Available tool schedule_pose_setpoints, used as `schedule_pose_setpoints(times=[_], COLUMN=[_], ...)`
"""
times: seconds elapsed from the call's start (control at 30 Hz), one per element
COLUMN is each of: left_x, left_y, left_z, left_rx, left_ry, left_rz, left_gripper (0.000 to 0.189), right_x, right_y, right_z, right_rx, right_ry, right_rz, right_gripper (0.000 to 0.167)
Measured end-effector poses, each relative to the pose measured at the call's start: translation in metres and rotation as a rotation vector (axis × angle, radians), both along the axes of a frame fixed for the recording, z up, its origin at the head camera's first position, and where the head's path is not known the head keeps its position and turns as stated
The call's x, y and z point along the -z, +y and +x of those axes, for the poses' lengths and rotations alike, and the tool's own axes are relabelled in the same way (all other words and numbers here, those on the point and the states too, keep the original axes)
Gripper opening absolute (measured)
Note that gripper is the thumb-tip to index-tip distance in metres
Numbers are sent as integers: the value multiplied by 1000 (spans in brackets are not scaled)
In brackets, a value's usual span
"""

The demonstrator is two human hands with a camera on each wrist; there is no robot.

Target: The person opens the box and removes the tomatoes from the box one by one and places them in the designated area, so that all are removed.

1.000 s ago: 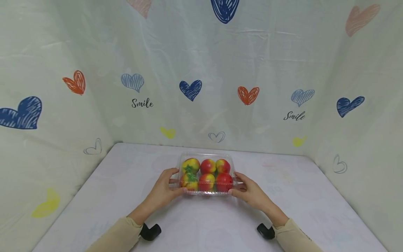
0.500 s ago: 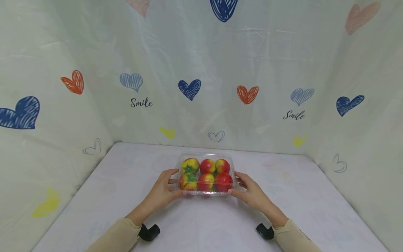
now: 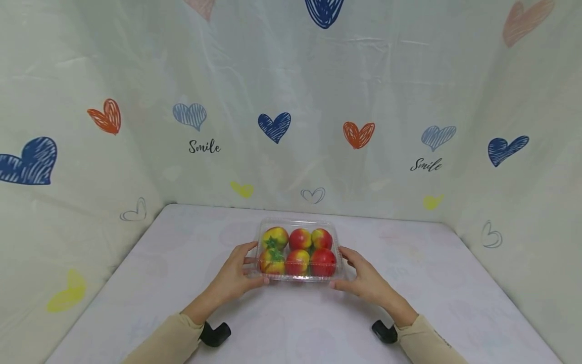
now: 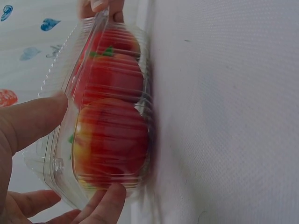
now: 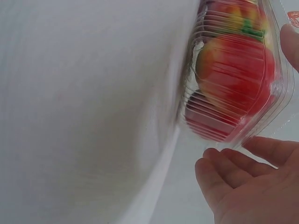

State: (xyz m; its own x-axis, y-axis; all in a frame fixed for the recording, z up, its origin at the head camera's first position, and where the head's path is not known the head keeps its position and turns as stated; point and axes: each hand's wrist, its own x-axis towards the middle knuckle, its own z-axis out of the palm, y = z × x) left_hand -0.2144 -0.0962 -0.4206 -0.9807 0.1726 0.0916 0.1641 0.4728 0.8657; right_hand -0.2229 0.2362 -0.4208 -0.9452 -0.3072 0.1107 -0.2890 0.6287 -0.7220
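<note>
A clear plastic clamshell box [image 3: 297, 221] sits on the white table, its lid down, with several red-and-yellow fruits [image 3: 297, 262] inside in two rows. Some of the fruits show green leafy tops. At the box's left end my left hand [image 3: 232, 273] holds it. The left thumb [image 4: 37, 119] lies against the rim, while fingertips [image 4: 112, 198] touch the end wall. My right hand [image 3: 366, 280] is beside the right end with fingers spread. In the right wrist view its lower fingertips stand apart from the box, and the index finger is close to the rim.
The white table [image 3: 291, 328] extends around the box. Behind and beside it hangs a pale curtain [image 3: 318, 76] printed with hearts and the word "Smile". A black curved piece [image 3: 217, 334] sits at the left wrist, and another black piece [image 3: 384, 331] at the right.
My right thumb has come off the box's front edge and moved slightly down. The left thumb has shifted a little down at the front corner. The box has stayed in place.
</note>
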Motion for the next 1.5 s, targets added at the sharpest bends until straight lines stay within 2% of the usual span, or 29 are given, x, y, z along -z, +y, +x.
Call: schedule_pose_setpoints(times=[0.17,0.33,0.5,0.7,0.8,0.97,1.2,1.5], left_x=[1,1,2,1,1,2,4,2], left_y=[0,0,-1,-2,-2,-3,-6,-13], left_z=[1,1,0,0,0,1,-1,-4], left_rx=[3,4,5,4,0,8,26,88], left_ry=[0,1,3,-6,-9,-6,-40,-61], left_rz=[3,2,1,4,8,17,33,73], left_gripper=[89,88,88,86,85,84,93,92], right_x=[1,0,-7,-15,-20,-27,-32,-36], right_y=[-1,-3,-6,-16,-25,-42,-65,-87], right_z=[1,2,1,-4,-6,-6,-6,-9], right_rx=[35,45,11,-77,-116,-159,-203,-259], right_ry=[-1,42,143,300,347,366,372,413], right_rz=[38,88,107,153,185,235,315,351], right_gripper=[94,99,98,85,80,78,82,81])
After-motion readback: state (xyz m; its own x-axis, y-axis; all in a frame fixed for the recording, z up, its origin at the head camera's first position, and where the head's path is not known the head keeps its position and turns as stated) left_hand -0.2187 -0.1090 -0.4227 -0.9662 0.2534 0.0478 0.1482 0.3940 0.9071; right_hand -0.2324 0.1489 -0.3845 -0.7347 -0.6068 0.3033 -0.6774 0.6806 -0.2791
